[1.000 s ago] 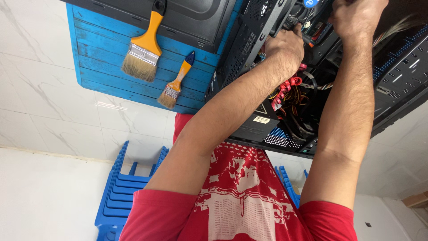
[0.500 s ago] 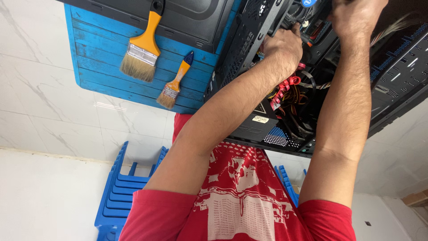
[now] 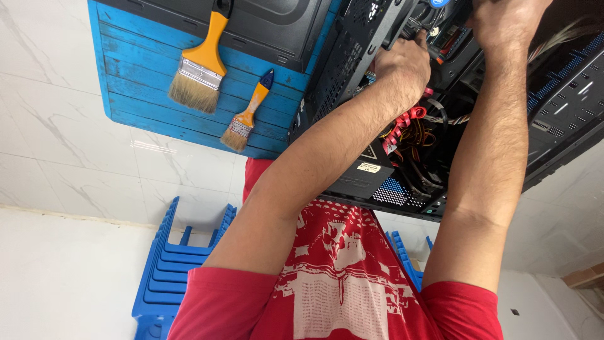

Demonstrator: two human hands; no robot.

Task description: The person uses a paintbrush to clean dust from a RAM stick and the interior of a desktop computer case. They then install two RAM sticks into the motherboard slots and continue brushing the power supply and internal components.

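Fingers (image 3: pixel 416 45): left ones curled in tight, knuckles up, tips hidden among the parts; closed on something or just bunched, cannot tell.
Left hand (image 3: pixel 402 66): inside the open computer case (image 3: pixel 566 94), pressed near the perforated rear wall, just above the red cable bundle (image 3: pixel 402 126).
Right hand (image 3: pixel 506 19): deeper in the same case, at the upper edge of the view; fingers cut off by the frame, so grip not readable.
Computer case: black, lying on its side on the blue wooden table (image 3: pixel 138 94), open face towards the person, overhanging the table's near edge.
Inside the case: black power supply box (image 3: pixel 362 179) nearest the body, red and orange wiring between it and the left wrist; possibly a fan beside the left knuckles, too cropped to be sure.
Side panel (image 3: pixel 264 25): black, flat on the table, left of the case.
Brushes: large brush (image 3: pixel 198 66) with orange handle half on the panel; small brush (image 3: pixel 246 116) just beside it, closer to the case.
Below the table: stack of blue stools (image 3: pixel 167 271), on a pale floor.
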